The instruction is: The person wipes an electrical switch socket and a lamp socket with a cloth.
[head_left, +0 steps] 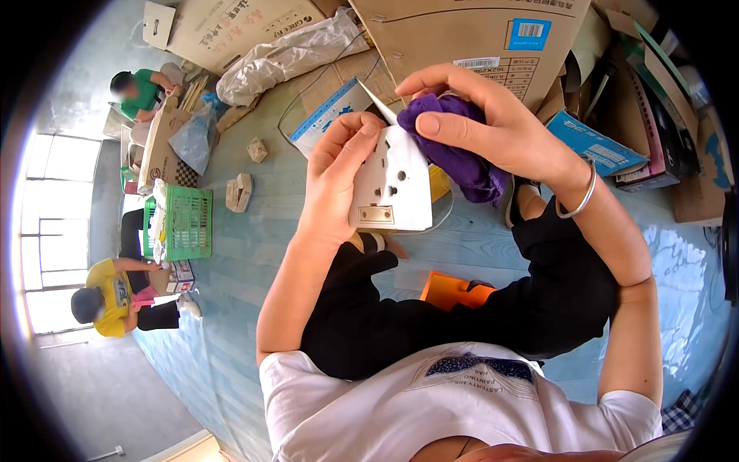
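A white plastic socket panel [412, 202], with plug holes and a small rectangular inset near its lower edge, is held up before my chest. My left hand [335, 173] grips its left side, thumb on the front and fingers curled behind. A crumpled purple cloth [473, 169] is bunched in my right hand [493, 123], with the thumb pressing on it. The cloth touches the panel's upper right edge. Part of something yellow [440, 183] shows behind the panel, mostly hidden.
A large cardboard box [454, 35] stands ahead, with a blue-and-white box [327, 115] near it. More boxes [593, 146] are piled right. Wood-like blocks [240, 192] and a green crate [188, 223] lie left. An orange object [446, 289] sits between my legs. Two people work at left.
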Available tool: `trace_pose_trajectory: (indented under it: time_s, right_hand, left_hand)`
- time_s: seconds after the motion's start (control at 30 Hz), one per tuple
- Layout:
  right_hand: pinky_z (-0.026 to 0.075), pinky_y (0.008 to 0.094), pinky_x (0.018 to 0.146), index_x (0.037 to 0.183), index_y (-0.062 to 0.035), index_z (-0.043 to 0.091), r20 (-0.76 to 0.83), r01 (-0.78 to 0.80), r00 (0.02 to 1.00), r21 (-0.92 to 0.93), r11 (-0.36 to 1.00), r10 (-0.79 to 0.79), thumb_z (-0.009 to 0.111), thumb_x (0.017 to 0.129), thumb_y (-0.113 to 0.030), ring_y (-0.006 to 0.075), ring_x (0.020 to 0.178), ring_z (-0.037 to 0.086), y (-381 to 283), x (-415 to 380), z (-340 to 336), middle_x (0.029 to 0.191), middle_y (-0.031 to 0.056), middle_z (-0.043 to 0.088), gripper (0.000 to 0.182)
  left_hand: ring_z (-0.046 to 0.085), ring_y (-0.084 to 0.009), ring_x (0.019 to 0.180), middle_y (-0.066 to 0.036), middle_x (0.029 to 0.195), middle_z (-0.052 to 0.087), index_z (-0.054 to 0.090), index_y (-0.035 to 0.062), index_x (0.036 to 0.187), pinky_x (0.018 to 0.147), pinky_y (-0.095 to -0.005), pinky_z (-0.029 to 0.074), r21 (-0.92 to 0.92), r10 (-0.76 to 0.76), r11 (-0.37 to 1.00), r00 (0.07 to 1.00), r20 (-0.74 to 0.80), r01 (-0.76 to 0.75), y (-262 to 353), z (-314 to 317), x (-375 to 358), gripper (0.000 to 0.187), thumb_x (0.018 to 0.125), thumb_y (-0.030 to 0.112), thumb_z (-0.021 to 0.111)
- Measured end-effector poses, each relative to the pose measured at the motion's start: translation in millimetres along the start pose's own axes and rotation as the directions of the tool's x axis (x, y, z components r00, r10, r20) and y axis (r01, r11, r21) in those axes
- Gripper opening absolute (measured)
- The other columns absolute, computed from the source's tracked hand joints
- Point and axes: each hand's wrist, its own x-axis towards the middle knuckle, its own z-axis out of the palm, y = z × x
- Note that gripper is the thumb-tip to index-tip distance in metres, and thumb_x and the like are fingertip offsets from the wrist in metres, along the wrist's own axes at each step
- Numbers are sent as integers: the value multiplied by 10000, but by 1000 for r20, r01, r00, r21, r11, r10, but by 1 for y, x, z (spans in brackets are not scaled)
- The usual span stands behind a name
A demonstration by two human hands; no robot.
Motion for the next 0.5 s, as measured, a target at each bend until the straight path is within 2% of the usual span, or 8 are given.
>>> trace_pose_trajectory:
  time_s: [0.1,0.17,0.2,0.3,0.33,0.37,0.43,0.5]
  right_hand:
    - [462,246,851,1188,-24,590,36,-50,998,-104,993,54,735,848,-334,98,956,562,3,0,-1,1033,40,609,482]
    - [470,246,817,1146,-18,611,124,-205,966,-166,965,227,757,823,-347,94,896,576,3,0,-1,964,34,627,483]
    - [470,246,817,1146,-18,611,124,-205,966,-167,964,227,757,823,-347,94,896,576,5,1,-1,964,34,627,483]
    - [479,243,785,1092,1,634,145,-402,910,72,913,389,742,808,-243,93,835,593,11,2,0,920,34,646,389]
    - [479,243,785,1092,1,634,145,-401,910,72,913,388,742,808,-243,93,835,593,10,2,0,920,34,646,389]
    - [489,247,783,1097,8,632,102,-427,904,192,884,415,727,810,-221,99,841,606,9,2,0,931,45,652,379]
    - [522,263,790,1124,13,624,54,-436,891,385,813,451,700,821,-196,121,867,643,6,3,-2,971,79,666,376]
    - [532,265,806,1151,4,615,14,-389,903,451,804,429,689,835,-202,128,874,654,7,3,-3,994,84,667,384]
  left_hand:
    - [588,-63,796,-1,902,600,582,39,1074,688,-221,481,46,26,999,1000,-4,-26,-4,0,0,218,935,202,623]
    - [591,-70,816,-10,929,599,576,31,1096,701,-221,481,96,50,994,998,-25,-47,-5,0,0,241,929,196,633]
    - [592,-77,841,-20,944,597,573,26,1116,712,-222,481,150,76,986,997,-35,-70,-4,0,0,261,924,189,640]
    - [599,-98,887,-43,971,602,562,16,1152,739,-237,489,148,98,985,994,-55,-89,-4,3,-1,295,927,194,628]
    - [605,-112,907,-56,983,610,554,10,1169,755,-250,495,91,93,992,993,-67,-87,-4,3,-1,309,935,205,610]
    - [605,-112,907,-56,983,610,554,10,1169,755,-250,495,92,93,992,993,-67,-87,-2,3,-1,309,935,205,610]
    - [617,-146,941,-85,1046,619,531,-10,1210,786,-285,505,-106,49,993,998,-28,-52,1,0,1,366,960,256,554]
    - [627,-178,995,-110,1102,624,509,-24,1237,832,-322,518,-119,61,991,998,-9,-61,2,-3,2,425,973,309,512]
